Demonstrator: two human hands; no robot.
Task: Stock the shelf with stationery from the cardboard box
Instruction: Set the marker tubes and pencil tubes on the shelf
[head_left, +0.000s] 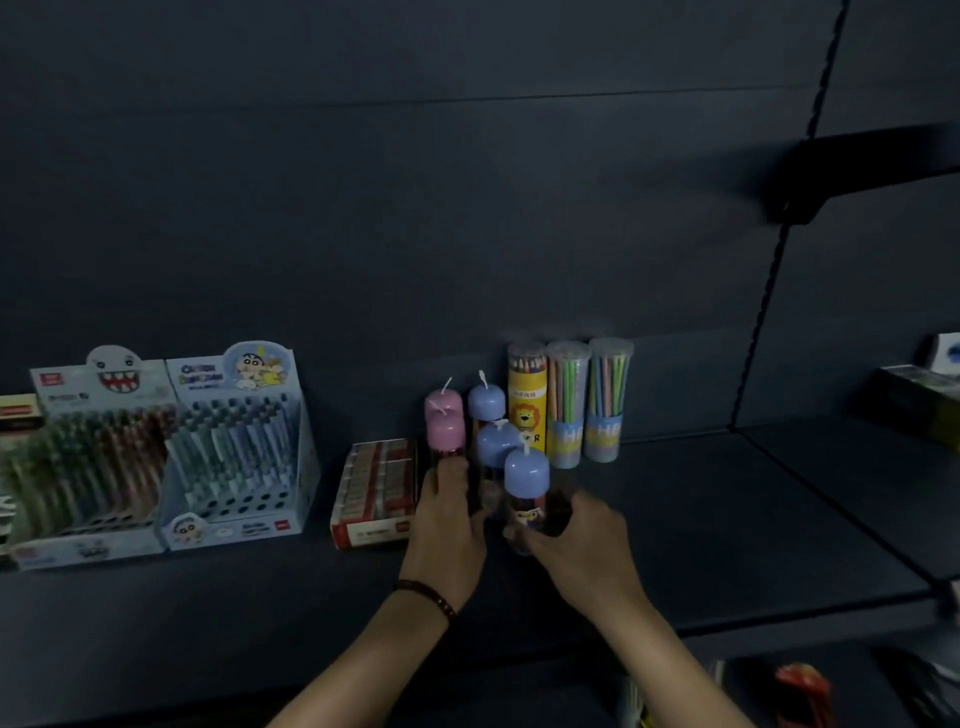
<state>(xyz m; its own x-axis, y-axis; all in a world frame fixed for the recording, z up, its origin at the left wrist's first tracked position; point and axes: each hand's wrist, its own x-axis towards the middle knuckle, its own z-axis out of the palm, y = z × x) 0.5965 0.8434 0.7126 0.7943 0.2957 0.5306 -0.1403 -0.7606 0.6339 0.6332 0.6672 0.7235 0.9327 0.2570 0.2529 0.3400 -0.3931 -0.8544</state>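
Nearest, the left hand (449, 525), a beaded bracelet (426, 597) on its wrist, reaches over the dark shelf (701, 499). Its fingers (451, 475) lie against the lower part of the front pink-capped tube (445, 432), but blur hides whether they clasp it. The right hand (582, 540) has its fingers curled round the base of the front blue-capped tube (526, 473). Close behind stand a second pink-capped tube (443, 402) and two more blue-capped tubes (496, 441). Further back are a yellow lion tube (526, 402) and two clear pencil tubes (569, 405). A red box (376, 488) sits just left of the cluster, with pen display boxes (239, 441) beyond it.
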